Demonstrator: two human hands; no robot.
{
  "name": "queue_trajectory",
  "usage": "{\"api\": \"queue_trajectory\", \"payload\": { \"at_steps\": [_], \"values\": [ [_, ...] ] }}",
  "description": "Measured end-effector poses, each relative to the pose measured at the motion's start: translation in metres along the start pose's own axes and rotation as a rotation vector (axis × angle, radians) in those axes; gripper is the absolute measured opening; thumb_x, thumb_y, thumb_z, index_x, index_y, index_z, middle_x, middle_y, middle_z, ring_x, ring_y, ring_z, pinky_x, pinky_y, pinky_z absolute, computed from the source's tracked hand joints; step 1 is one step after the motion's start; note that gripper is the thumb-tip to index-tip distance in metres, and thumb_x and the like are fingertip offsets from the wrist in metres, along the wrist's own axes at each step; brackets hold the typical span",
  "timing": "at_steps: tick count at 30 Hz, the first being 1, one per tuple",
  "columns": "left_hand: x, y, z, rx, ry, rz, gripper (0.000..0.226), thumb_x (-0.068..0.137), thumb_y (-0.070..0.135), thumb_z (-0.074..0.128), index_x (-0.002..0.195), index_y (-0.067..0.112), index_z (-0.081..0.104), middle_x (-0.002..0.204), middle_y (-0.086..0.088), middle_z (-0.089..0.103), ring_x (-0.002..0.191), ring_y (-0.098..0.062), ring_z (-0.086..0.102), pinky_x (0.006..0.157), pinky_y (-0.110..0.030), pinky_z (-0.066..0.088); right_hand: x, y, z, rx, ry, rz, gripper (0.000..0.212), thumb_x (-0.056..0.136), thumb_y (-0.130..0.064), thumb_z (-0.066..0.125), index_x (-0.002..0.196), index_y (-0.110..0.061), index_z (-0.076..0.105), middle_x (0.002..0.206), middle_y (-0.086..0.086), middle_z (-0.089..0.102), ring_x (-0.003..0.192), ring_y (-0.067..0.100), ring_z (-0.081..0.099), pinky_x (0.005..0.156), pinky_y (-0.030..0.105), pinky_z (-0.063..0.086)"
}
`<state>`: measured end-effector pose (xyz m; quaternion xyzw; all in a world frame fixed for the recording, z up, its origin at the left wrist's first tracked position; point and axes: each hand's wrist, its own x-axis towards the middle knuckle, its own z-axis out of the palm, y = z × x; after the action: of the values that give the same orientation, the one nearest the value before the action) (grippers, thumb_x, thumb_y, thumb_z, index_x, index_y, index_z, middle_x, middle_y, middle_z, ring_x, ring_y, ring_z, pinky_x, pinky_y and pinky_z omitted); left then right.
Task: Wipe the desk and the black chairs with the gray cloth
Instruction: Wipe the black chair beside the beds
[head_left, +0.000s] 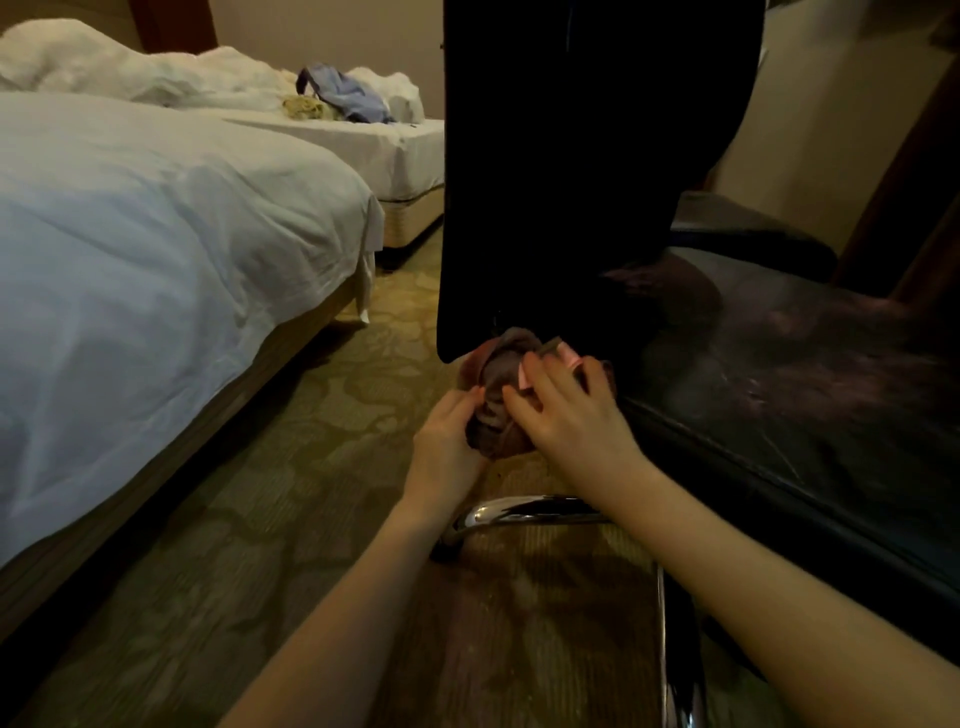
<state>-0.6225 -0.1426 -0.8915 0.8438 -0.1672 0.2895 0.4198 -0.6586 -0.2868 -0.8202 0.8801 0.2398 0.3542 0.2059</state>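
At the lower left backrest corner of the black chair (571, 156), the gray cloth (496, 400) sits between the hands: left hand (447, 441) grips it, right hand (569, 421) presses it with spread fingers; the seat lies right.

Text check, head view: no legible writing, label, brand, number or sign on anything in view
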Motion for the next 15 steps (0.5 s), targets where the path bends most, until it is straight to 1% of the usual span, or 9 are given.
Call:
{"api": "queue_trajectory", "payload": {
  "at_steps": [1,3,5,7,9,11,12,14,15],
  "values": [
    [-0.005,-0.002,0.001,0.000,-0.054,0.012,0.035,0.081,0.009,0.068,0.115,0.010,0.064,0.103,-0.002,0.061,0.091,-0.019,0.061,0.075,-0.011,0.040,-0.005,-0.005,0.003,-0.036,-0.016,-0.039,0.038,0.080,-0.012,0.039,0.092,-0.015,0.075,0.104,0.017,0.069,0.097,0.030,0.067,0.088,0.046,0.039],
    [-0.010,-0.007,0.000,0.061,-0.191,0.059,0.031,0.083,0.010,0.065,0.114,0.012,0.064,0.107,-0.002,0.061,0.093,-0.020,0.061,0.076,-0.020,0.045,-0.011,-0.012,0.005,-0.070,-0.035,-0.096,0.037,0.079,-0.011,0.040,0.086,-0.016,0.077,0.103,0.014,0.071,0.098,0.027,0.067,0.090,0.043,0.035],
    [-0.008,-0.010,-0.003,0.141,-0.279,0.082,0.029,0.083,0.012,0.063,0.112,0.012,0.065,0.109,-0.004,0.061,0.094,-0.023,0.062,0.077,-0.033,0.050,-0.013,-0.018,0.008,-0.048,-0.024,-0.122,0.019,0.070,-0.016,0.062,0.082,-0.017,0.077,0.100,0.012,0.072,0.097,0.025,0.068,0.091,0.042,0.036],
    [-0.008,-0.011,-0.011,0.185,-0.328,0.089,0.028,0.080,0.019,0.065,0.108,0.011,0.065,0.108,-0.005,0.060,0.093,-0.025,0.061,0.075,-0.040,0.051,-0.012,-0.022,0.002,0.050,-0.079,-0.069,0.029,0.051,-0.022,0.081,0.079,-0.020,0.076,0.094,0.008,0.072,0.094,0.023,0.068,0.089,0.040,0.046],
    [-0.012,-0.008,-0.021,0.199,-0.344,0.124,0.032,0.075,0.028,0.065,0.101,0.009,0.066,0.100,-0.005,0.060,0.088,-0.024,0.060,0.071,-0.037,0.049,-0.013,-0.021,-0.004,0.211,-0.064,-0.015,0.037,0.043,-0.023,0.088,0.078,-0.021,0.075,0.088,0.004,0.071,0.088,0.024,0.067,0.084,0.036,0.050],
    [-0.011,0.005,-0.035,0.139,-0.278,0.143,0.031,0.070,0.023,0.072,0.093,0.005,0.063,0.089,-0.003,0.057,0.080,-0.018,0.056,0.065,-0.021,0.037,-0.010,-0.012,-0.015,0.324,0.034,0.019,0.040,0.046,-0.016,0.087,0.083,-0.016,0.073,0.086,0.008,0.069,0.084,0.030,0.066,0.082,0.037,0.038],
    [-0.005,0.015,-0.042,0.097,-0.204,0.143,0.031,0.066,0.017,0.075,0.091,0.004,0.061,0.087,-0.002,0.054,0.078,-0.014,0.052,0.063,-0.017,0.030,-0.005,-0.003,-0.021,0.342,0.095,0.046,0.039,0.049,-0.014,0.083,0.086,-0.014,0.072,0.087,0.010,0.068,0.083,0.031,0.065,0.079,0.037,0.033],
    [0.023,0.035,-0.053,0.057,-0.046,0.154,0.035,0.062,0.012,0.074,0.092,0.002,0.059,0.090,-0.007,0.055,0.079,-0.013,0.048,0.063,-0.014,0.026,0.013,0.021,-0.041,0.344,0.183,0.121,0.035,0.060,-0.019,0.069,0.094,-0.015,0.071,0.094,0.012,0.067,0.087,0.034,0.063,0.078,0.038,0.035],
    [0.041,0.045,-0.055,0.056,0.002,0.157,0.036,0.063,0.010,0.073,0.095,0.001,0.059,0.093,-0.011,0.057,0.083,-0.015,0.049,0.065,-0.015,0.026,0.024,0.034,-0.050,0.352,0.182,0.165,0.036,0.066,-0.021,0.063,0.101,-0.016,0.070,0.100,0.011,0.066,0.093,0.034,0.061,0.080,0.039,0.038]
  ]
}}
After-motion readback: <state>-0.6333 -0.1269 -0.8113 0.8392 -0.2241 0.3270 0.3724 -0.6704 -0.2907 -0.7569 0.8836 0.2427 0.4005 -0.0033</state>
